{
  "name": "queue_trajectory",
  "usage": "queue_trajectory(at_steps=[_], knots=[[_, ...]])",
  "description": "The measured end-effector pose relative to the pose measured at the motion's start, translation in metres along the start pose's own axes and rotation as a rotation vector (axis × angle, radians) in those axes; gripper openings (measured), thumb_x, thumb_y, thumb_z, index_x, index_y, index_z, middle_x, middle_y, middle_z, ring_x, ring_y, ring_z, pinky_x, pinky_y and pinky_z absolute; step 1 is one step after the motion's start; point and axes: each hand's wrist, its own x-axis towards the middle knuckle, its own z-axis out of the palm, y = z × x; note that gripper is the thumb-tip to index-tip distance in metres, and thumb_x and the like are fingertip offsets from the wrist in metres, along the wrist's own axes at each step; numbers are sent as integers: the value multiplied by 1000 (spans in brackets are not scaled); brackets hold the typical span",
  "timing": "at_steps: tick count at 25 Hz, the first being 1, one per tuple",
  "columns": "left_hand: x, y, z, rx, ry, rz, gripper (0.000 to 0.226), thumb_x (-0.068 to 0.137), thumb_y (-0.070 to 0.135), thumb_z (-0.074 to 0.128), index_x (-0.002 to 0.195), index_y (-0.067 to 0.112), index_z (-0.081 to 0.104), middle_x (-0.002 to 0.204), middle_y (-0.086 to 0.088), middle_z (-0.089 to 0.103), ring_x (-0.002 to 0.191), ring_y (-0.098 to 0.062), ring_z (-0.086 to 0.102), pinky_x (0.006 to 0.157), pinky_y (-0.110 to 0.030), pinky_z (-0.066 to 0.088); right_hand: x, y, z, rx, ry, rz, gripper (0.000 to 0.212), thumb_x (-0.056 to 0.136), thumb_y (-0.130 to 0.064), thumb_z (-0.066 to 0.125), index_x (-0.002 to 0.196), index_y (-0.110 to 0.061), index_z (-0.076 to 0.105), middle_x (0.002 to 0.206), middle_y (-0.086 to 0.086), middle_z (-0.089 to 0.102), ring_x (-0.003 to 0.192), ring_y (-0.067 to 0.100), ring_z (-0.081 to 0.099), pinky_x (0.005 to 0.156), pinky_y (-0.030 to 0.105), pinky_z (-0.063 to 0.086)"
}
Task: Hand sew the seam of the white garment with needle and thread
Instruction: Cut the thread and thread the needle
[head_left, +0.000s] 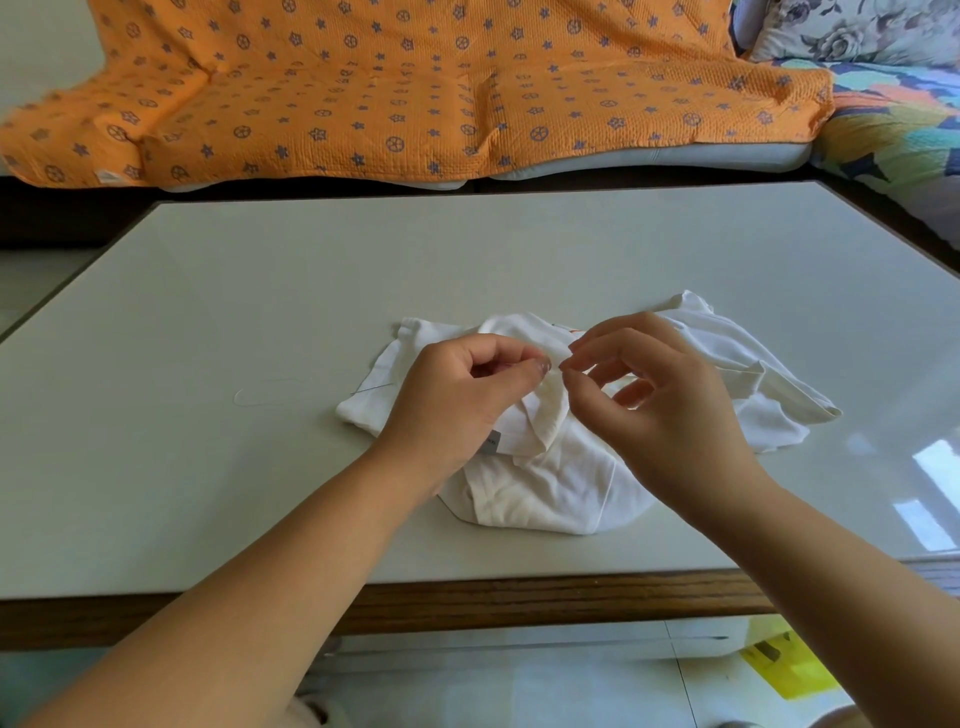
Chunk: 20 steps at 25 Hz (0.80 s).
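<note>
head view: white garment crumpled mid-table, towards the near edge, left hand pinching a raised fold of it between thumb and forefinger. right hand just beside, fingers curved, tips at the same fold, grip there impossible to tell; both hands hiding the garment's middle. needle lying on the garment's left part, just beyond the left hand, faint thread looping on the table; orange blanket spread behind, yellow item on the floor lower right.
</note>
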Motion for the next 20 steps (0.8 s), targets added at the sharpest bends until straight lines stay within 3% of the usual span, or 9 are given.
queue_trajectory(at_steps=[3, 5, 15, 18, 20], knots=[[-3, 1, 1, 31, -9, 12, 5, 86, 21, 72, 86, 21, 76, 91, -15, 71, 79, -17, 64, 76, -25, 53, 0, 5, 1, -22, 22, 12, 8, 81, -17, 72, 85, -23, 69, 97, -12, 62, 79, 3, 65, 63, 23, 51], [-4, 1, 0, 38, -17, 14, 4, 86, 21, 72, 85, 22, 76, 94, -17, 70, 81, -16, 64, 81, -26, 53, -1, 6, 3, -40, 27, 18, 7, 80, -21, 72, 86, -24, 70, 97, -12, 61, 80, 3, 65, 63, 23, 51], [-3, 2, 0, 27, -39, 25, 6, 86, 20, 71, 82, 22, 76, 92, -20, 68, 77, -10, 60, 71, -17, 49, 2, 10, 8, -61, 43, 10, 5, 80, -20, 73, 83, -23, 71, 94, -14, 63, 77, 3, 65, 62, 20, 50], [-3, 1, 0, 15, -49, 19, 7, 86, 18, 72, 82, 22, 76, 87, -12, 72, 76, -5, 63, 72, -13, 49, 2, 12, 8, -59, 49, 12, 4, 80, -19, 73, 81, -22, 70, 92, -14, 63, 76, 3, 65, 62, 19, 50], [-3, 2, 1, -2, -70, 2, 5, 86, 18, 71, 85, 20, 76, 74, 1, 71, 71, 3, 62, 67, -10, 48, 2, 12, 8, -64, 57, 7, 4, 80, -16, 73, 80, -20, 70, 90, -14, 63, 75, 4, 64, 62, 20, 50]])
